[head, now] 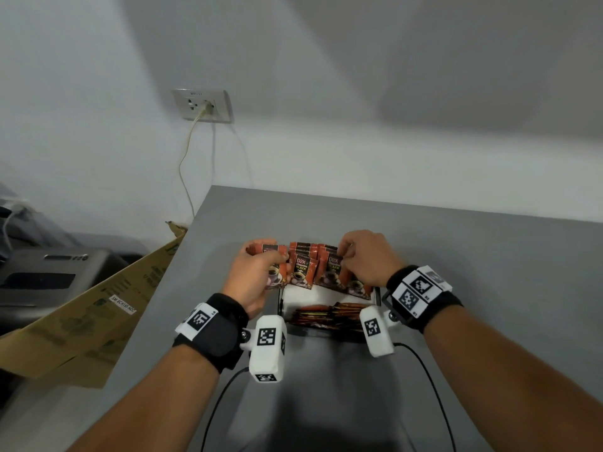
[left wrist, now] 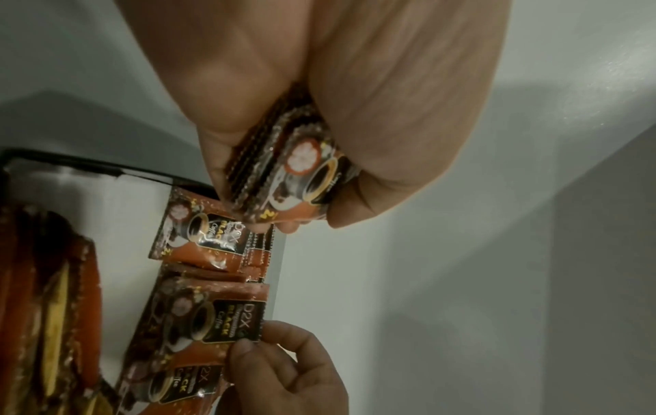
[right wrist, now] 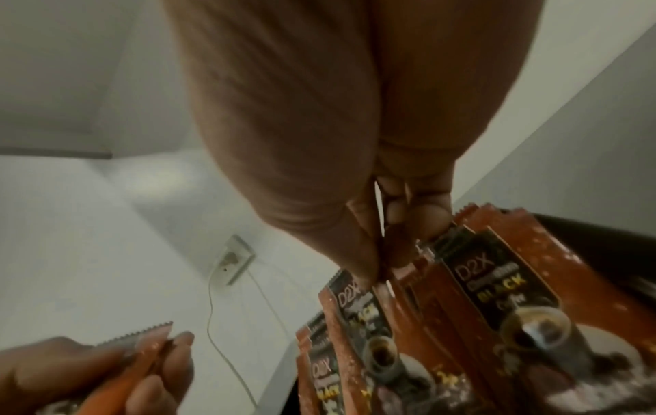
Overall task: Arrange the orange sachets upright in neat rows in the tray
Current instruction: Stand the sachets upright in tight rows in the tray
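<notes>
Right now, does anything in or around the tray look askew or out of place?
Yes. The sachets standing at the tray's far end lean at different angles instead of forming straight rows. A second batch lies flat at the near end. The left hand holds a few sachets; the right hand pinches a standing one.

You have a grey table (head: 456, 256) set against a white wall (head: 359, 93). On that wall, up to your left, sits a wall socket (head: 202, 105) with a pale cord (head: 184, 164) plugged in and hanging down behind the table's left edge. A flattened cardboard box (head: 91, 314) leans against the table's left side, a white label stuck on it. Beyond it, further left, you can see a grey machine (head: 49, 275), possibly a printer; its far end is out of view.
</notes>
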The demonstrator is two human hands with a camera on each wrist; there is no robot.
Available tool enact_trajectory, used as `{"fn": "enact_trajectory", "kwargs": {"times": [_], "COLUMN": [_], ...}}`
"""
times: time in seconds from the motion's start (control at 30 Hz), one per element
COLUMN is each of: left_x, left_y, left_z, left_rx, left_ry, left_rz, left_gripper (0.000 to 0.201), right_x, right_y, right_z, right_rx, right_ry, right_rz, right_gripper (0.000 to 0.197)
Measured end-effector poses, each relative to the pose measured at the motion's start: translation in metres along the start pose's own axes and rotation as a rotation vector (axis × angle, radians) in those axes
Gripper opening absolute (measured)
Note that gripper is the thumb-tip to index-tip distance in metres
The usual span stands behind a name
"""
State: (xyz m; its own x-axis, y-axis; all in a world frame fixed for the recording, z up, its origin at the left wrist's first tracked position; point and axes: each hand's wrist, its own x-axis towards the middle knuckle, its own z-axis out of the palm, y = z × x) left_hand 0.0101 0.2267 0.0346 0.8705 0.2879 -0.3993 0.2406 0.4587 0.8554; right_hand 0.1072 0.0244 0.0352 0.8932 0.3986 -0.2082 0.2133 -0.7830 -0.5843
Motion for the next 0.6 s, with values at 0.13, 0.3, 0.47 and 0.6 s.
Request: {"fn": "enact_trajectory", "kwargs": {"times": [0.13,0.3,0.47,0.6], "left_x": [-0.003,-0.004,-0.004,-0.005], "left_y": [-0.003,-0.005,-0.006,-0.007], "left_z": [-0.003,-0.004,-0.001,0.000], "left_rx": [0.026,0.074,0.103,0.095], "left_ry": [-0.019,-0.035,-0.067,-0.080], "left_rz": [-0.010,-0.012,-0.013,-0.024], "left_gripper": [0.028,0.019,0.016,0.015], "right_x": [0.009,0.015,0.017,0.017], "right_y": [0.003,0.008,0.012,0.013], "right_z": [0.016,0.021,0.022,0.022], "right_rx": [-0.103,-0.169,-0.187,-0.188], "right_ry": [-0.023,-0.005,-0.001,0.007], "right_rz": [0.004,-0.003,-0.007,-0.018], "right_gripper": [0.024,0.023,0.023,0.024]}}
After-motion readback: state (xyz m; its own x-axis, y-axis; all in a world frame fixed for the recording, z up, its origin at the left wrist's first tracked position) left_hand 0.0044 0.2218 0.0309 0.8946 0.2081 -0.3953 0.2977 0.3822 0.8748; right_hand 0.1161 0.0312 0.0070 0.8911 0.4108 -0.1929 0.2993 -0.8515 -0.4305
